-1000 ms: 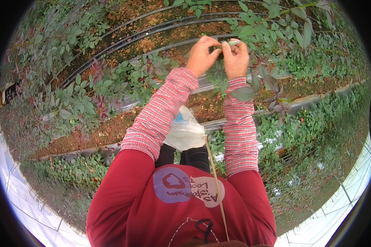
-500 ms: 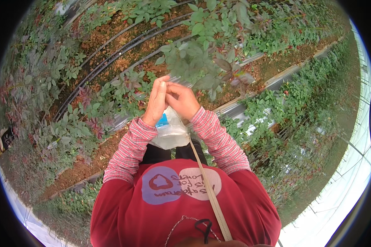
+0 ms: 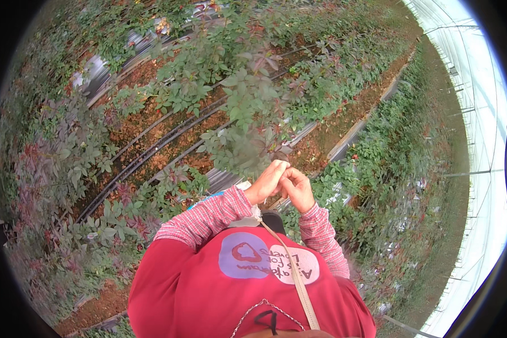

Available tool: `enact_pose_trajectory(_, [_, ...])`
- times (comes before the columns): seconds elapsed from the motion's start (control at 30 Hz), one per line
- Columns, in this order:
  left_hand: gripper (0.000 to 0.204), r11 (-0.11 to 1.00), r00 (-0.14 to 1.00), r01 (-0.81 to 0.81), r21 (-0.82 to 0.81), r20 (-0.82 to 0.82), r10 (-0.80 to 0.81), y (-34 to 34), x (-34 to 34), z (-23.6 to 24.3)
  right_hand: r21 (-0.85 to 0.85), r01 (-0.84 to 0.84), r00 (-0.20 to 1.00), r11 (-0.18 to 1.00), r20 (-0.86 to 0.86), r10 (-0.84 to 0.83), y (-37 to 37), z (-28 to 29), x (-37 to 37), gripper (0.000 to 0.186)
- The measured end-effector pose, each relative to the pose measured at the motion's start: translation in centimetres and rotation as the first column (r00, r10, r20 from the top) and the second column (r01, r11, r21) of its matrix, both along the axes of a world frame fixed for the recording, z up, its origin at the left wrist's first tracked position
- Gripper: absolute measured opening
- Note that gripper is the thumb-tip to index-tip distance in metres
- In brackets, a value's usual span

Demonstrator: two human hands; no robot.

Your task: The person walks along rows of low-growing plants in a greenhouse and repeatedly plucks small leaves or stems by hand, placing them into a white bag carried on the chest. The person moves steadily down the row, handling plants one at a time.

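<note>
Well, my left hand (image 3: 265, 185) and right hand (image 3: 300, 192) meet, fingers bent; whether they grip anything between them, I can't tell. Leaves of the leafy plant (image 3: 239, 149) stand just beyond. The strap (image 3: 296, 270) bears the white bag (image 3: 256, 213), I'd judge to free both hands. Two hands, one strap, one bag, mostly hidden by my left sleeve (image 3: 211, 218).

Brown, clumpy soil (image 3: 315, 147) shows between leafy green and reddish plant rows (image 3: 403, 141), with dark hoses (image 3: 162, 142) curving across the ground and shiny, silvery sheeting (image 3: 97, 72) at upper left. Along the right rim bends a pale, whitish covering (image 3: 484, 118), crossed by thin dark lines, bright under even, diffuse light.
</note>
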State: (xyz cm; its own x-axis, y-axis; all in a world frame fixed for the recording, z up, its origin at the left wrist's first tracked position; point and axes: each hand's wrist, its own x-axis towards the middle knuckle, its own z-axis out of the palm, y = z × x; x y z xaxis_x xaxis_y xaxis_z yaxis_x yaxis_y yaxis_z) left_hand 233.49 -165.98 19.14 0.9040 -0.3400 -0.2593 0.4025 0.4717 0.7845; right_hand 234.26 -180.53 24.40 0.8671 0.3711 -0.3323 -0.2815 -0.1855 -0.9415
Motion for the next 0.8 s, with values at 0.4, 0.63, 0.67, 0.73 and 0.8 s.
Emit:
enact_pose_trajectory(0.4, [0.033,0.976,0.92,-0.056,0.211,0.392,-0.032,-9.2,8.0,0.8,0.173,0.337,0.93,0.925,0.091,-0.356,-10.4,-0.5,6.8,0.009])
enact_pose_trajectory(0.63, [0.025,0.903,0.845,-0.174,0.392,0.531,-0.068,-16.9,15.0,0.5,0.199,0.289,0.951,0.936,0.056,-0.305,-20.0,-2.2,14.1,0.009])
enact_pose_trajectory(0.67, [0.022,0.909,0.847,-0.219,0.353,0.532,-0.002,-18.7,16.3,-0.2,0.157,0.262,0.959,0.952,0.071,-0.275,-21.4,-2.1,15.6,0.009])
enact_pose_trajectory(0.73, [0.019,0.898,0.865,-0.287,0.333,0.492,0.094,-21.1,18.1,-0.3,0.172,0.21,0.963,0.962,0.131,-0.234,-23.3,-2.3,18.1,0.011])
enact_pose_trajectory(0.8, [0.012,0.885,0.855,-0.34,0.318,0.496,0.15,-23.8,20.5,0.2,0.132,0.172,0.95,0.976,0.239,-0.199,-25.2,-1.9,20.7,0.015])
